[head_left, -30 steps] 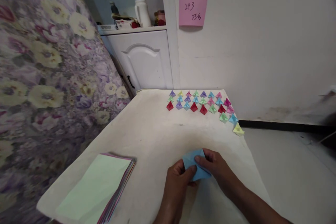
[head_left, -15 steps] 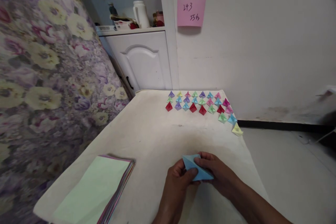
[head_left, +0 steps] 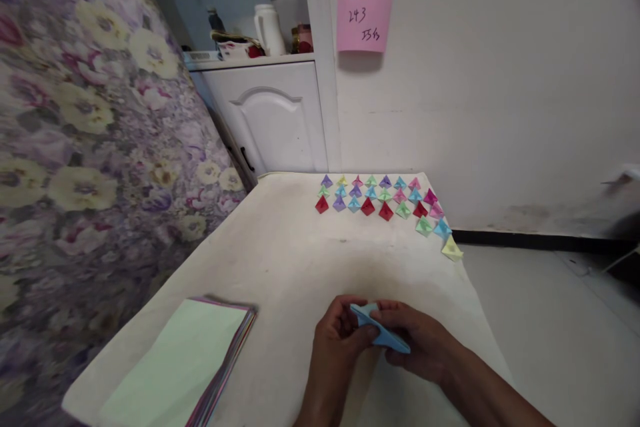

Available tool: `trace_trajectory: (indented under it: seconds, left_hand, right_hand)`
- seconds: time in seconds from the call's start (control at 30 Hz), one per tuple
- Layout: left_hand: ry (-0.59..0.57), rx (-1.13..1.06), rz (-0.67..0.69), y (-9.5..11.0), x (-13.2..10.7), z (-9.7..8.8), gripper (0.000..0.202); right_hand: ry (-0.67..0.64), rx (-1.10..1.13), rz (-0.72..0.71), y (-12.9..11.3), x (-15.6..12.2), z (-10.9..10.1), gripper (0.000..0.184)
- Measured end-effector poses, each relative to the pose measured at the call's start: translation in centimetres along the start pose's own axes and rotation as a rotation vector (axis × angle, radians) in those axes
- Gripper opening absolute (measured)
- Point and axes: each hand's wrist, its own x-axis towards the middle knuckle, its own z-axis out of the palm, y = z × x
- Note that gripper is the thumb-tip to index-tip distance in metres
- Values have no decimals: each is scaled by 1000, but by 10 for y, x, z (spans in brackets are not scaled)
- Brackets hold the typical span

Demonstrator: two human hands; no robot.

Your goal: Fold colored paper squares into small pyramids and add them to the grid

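A folded piece of light blue paper [head_left: 383,335] is held just above the white table [head_left: 300,260] near its front edge. My left hand [head_left: 337,340] pinches its left end with thumb and fingers. My right hand [head_left: 417,343] grips its right side, fingers curled over the top. The paper lies nearly flat and edge-on to the camera. At the table's far end stand several small folded paper pyramids [head_left: 380,199] in red, purple, blue, green, pink and yellow, set in rows.
A stack of coloured paper sheets [head_left: 185,363], pale green on top, lies at the table's front left. A floral cloth [head_left: 85,147] hangs along the left. A white cabinet [head_left: 270,113] and a pink note [head_left: 363,17] on the wall are behind.
Both hands have drawn slightly nearer the front edge and pressed the blue paper flatter; it showed a broad face before and now appears as a thin folded strip.
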Motion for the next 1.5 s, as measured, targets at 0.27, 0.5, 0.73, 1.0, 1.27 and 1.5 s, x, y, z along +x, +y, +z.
trace_trajectory:
  seconds: [0.27,0.5,0.73,1.0,1.27,1.5]
  left_hand:
    - [-10,72,-2,3,-1,-1,26]
    - [67,181,12,-2,4,-9,18]
    - [136,91,54,-5,6,-15,18]
    - [122,27,27,-8,5,-17,15]
    - [81,26,-35,-5,0,-6,16]
    - [89,108,-15,-6,-1,-7,18]
  right_hand:
    - [198,-304,-185,6,8,1,30]
    - [227,-497,-417,-1,1,10,31]
    - [295,-818,-552,2,-3,9,22]
    - [355,-973,-581,3,-4,7,27]
    - [337,-854,-555,-1,-3,10,12]
    - [365,-853,-540,1,2,1,14]
